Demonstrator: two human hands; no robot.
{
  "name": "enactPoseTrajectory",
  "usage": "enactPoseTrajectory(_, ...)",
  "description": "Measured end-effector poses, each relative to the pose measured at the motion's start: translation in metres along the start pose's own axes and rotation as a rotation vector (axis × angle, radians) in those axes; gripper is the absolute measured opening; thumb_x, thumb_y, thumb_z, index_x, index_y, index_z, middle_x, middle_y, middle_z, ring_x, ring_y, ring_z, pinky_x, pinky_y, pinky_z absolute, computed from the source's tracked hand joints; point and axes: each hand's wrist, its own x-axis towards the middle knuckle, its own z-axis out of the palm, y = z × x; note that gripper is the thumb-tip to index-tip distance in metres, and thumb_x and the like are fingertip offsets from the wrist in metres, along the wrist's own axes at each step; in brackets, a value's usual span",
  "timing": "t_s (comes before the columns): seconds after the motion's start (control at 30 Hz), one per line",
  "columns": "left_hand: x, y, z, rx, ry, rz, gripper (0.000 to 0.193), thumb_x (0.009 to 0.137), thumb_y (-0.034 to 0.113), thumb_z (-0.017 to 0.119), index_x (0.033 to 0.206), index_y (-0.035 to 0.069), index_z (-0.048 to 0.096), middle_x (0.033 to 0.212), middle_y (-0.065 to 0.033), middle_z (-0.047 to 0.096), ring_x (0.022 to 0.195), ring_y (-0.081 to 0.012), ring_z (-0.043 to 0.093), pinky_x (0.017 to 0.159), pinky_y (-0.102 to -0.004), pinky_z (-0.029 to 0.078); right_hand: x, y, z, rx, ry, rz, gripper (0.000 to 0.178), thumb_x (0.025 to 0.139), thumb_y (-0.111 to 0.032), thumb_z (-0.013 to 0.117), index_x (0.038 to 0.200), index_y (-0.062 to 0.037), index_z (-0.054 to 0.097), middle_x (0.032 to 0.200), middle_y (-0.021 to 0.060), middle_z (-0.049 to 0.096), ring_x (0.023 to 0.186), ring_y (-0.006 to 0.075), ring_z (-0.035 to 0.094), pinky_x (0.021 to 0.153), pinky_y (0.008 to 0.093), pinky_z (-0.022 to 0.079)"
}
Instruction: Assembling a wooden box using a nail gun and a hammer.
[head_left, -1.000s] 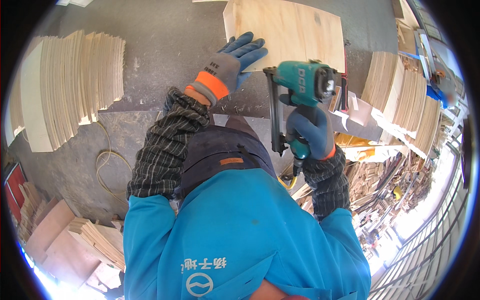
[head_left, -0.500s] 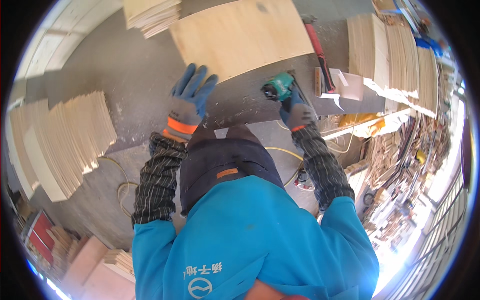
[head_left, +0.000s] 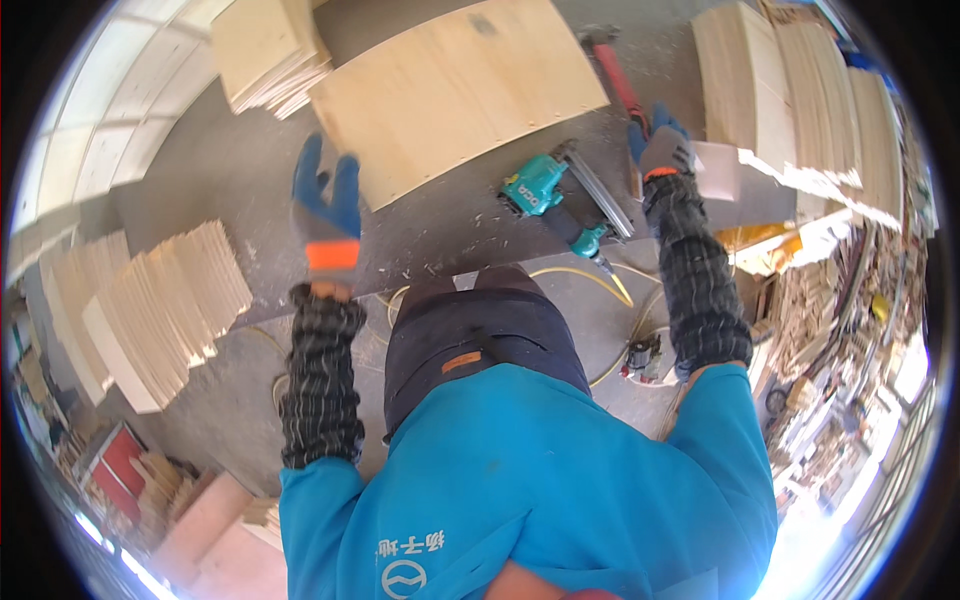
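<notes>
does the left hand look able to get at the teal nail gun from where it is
Probably yes: the left hand is open, and the teal nail gun lies untouched to its right; only the near corner of the plywood panel juts toward the path.

The nail gun [head_left: 537, 184] lies before the panel [head_left: 460, 95].

My head feed gives me a ragged stack of thin boards [head_left: 180, 310] at 9 o'clock and more stacked boards [head_left: 815, 100] at 2 o'clock. I make out heaped scrap wood [head_left: 818, 310] at 3 o'clock, a red panel [head_left: 120, 470] at 8 o'clock and a pale panelled surface [head_left: 115, 95] at 10 o'clock.
</notes>
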Motion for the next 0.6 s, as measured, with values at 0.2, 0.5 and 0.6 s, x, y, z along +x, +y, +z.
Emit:
enactPoseTrajectory(0.2,0.036,-0.018,0.052,-0.518,-0.068,-0.385,0.058,0.103,0.032,0.079,0.145,-0.003,0.061,0.129,-0.012,0.073,0.104,-0.0211,0.071,0.092,-0.033,0.058,0.08,0.009,0.053,-0.058,-0.502,0.104,0.053,0.094,-0.036,0.069,0.143,-0.0135,0.067,0.12,0.0251,0.078,0.116,0.0414,0.075,0.099,0.0533,0.057)
enactPoseTrajectory(0.5,0.055,-0.053,0.031,-0.614,-0.279,-0.443,0.076,0.099,0.035,0.083,0.157,0.001,0.048,0.133,-0.0185,0.072,0.109,-0.0295,0.077,0.089,-0.0414,0.068,0.083,-0.012,-0.067,0.975,-0.42,0.46,0.04,0.102,-0.029,0.074,0.133,-0.0031,0.071,0.075,-0.0009,0.061,0.06,0.0065,0.055,0.052,0.0242,0.041)
enactPoseTrajectory(0.6,0.062,-0.037,0.031,-0.51,-0.316,-0.45,0.08,0.096,0.034,0.086,0.157,0.002,0.047,0.136,-0.0193,0.071,0.113,-0.0308,0.077,0.093,-0.0426,0.067,0.032,-0.062,-0.178,1.2,-0.219,0.285,0.048,0.109,-0.031,0.067,0.136,0.0088,0.064,0.078,0.0002,0.063,0.062,0.0084,0.057,0.055,0.0258,0.044)
